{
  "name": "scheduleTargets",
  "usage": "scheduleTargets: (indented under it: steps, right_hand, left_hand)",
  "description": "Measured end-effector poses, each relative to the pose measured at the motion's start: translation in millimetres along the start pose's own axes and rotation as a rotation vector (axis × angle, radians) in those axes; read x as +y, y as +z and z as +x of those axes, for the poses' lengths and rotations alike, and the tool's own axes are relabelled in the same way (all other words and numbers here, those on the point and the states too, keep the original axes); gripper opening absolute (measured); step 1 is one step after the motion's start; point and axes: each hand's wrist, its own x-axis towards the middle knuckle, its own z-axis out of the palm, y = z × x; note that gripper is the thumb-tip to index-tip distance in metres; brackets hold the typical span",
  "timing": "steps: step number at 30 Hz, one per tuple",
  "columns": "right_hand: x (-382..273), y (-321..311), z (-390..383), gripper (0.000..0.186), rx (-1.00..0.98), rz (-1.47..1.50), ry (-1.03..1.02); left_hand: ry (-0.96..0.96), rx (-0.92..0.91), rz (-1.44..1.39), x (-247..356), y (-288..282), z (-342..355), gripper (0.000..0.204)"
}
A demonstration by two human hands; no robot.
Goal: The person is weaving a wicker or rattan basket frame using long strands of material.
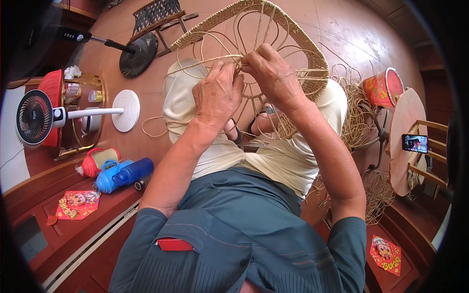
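Note:
Across my knees rests a frame with a woven straw-coloured cord rim (312, 53) and thin curved loops inside it. My left hand (217, 93) is closed, its fingertips pinching the cord (202, 62) near the middle of the loops. Close beside it, my right hand (273, 73) pinches at the same spot, thumb and fingers pressed together. The exact crossing of the strands is partly hidden by my fingers. Two twisted cords (264, 24) run from the rim's far side toward my hands.
A heap of loose cord (359, 115) lies right of my knee, near a red bucket (383, 88). A phone (415, 143) stands by a round board (405, 112). At left are a white fan (36, 117), a black stand base (139, 54) and several bottles (134, 171).

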Motion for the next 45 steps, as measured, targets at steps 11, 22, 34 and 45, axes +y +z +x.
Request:
scheduleTargets:
  steps: [11,22,34,45]
  right_hand:
    - [0.5,0.9,-1.1,0.012,0.018,0.033,-0.009]
    - [-3.1,-1.2,2.8,0.010,0.033,0.088,0.001]
    - [-0.1,24.8,-1.6,0.010,0.241,0.176,-0.032]
    - [-1.6,22.8,-10.0,0.008,0.295,0.100,-0.036]
  left_hand:
    - [0.161,0.129,0.155,1.0,1.6,0.1,0.013]
    - [0.265,-0.004,-0.097,18.9,-2.7,-48.8,0.011]
    - [0.027,-0.200,-0.628,-0.2,-31.5,-25.3,0.022]
    - [-0.304,-0.408,-0.907,8.9,-57.2,19.2,0.032]
